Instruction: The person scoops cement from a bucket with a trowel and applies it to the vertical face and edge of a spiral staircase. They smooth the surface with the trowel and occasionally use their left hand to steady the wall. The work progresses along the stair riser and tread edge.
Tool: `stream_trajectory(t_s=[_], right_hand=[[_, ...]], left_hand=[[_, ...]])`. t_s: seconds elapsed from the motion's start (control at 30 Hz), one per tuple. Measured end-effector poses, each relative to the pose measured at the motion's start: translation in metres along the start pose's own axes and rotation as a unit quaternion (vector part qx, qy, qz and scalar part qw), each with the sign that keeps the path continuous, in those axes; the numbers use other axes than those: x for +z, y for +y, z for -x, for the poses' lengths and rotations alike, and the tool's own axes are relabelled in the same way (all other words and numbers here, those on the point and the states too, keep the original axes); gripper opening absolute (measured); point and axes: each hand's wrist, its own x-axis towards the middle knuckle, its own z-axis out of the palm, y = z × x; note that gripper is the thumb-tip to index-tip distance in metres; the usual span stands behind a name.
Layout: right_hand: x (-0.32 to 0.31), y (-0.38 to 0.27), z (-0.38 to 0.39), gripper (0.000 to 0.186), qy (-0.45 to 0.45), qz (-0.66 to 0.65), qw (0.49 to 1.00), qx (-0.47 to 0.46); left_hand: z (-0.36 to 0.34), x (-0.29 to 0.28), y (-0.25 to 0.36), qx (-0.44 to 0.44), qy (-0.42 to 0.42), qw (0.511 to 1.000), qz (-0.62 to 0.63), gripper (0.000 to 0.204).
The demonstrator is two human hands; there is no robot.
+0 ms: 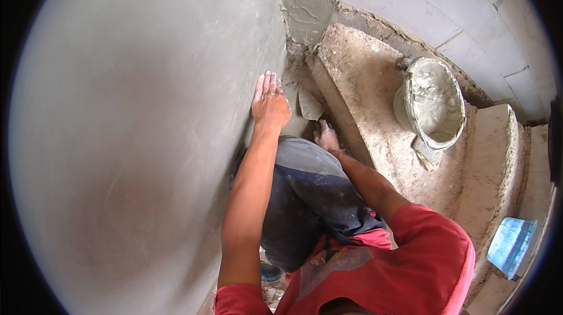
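My left hand [271, 101] lies flat with its fingers stretched out and side by side against the smooth grey plastered wall [146, 109]. Pale plaster marks the fingertips. Lower and to the right, beyond my bent knee, my right hand [328, 138] is closed, with plaster smeared over it. A trowel's grey blade [309, 104] sticks out just past the thumb, down in the corner at the wall's foot. The trowel's handle is hidden in the hand.
A bucket [404, 107] of wet grey plaster stands on a rough concrete step [366, 86] at right. Beside its base lies a flat grey piece [428, 155]. Farther right is a blue plastic container [512, 247]. A block wall [463, 16] rises behind; rough plaster [311, 1] coats the corner.
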Motion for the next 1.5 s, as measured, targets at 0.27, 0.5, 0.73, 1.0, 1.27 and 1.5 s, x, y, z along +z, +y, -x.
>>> stream_trajectory(t_s=[0.27, 0.5, 0.73, 1.0, 1.27, 1.5], right_hand=[[0.011, -0.016, -0.048, 0.052, 0.027, -0.019, 0.999, -0.037], [0.009, -0.018, -0.024, 0.054, 0.051, -0.030, 0.997, -0.059], [0.008, -0.013, -0.005, 0.056, 0.012, -0.016, 1.000, -0.018], [0.010, -0.017, -0.011, 0.055, 0.006, -0.019, 1.000, -0.013], [0.014, -0.024, -0.021, 0.052, -0.002, 0.001, 0.999, -0.046], [0.024, -0.032, -0.031, 0.052, -0.014, 0.015, 0.998, -0.064]], left_hand=[[0.001, 0.002, -0.001, 0.000, -0.004, 1.000, 0.013, 0.070], [0.002, 0.004, 0.000, -0.007, 0.010, 1.000, 0.018, 0.070], [-0.002, 0.005, 0.000, -0.001, -0.006, 1.000, 0.022, 0.072], [0.001, 0.006, 0.000, 0.003, 0.002, 1.000, 0.019, 0.072], [0.000, 0.008, 0.000, 0.003, 0.002, 1.000, 0.024, 0.072], [-0.002, 0.009, -0.001, 0.009, 0.000, 1.000, 0.026, 0.072]])
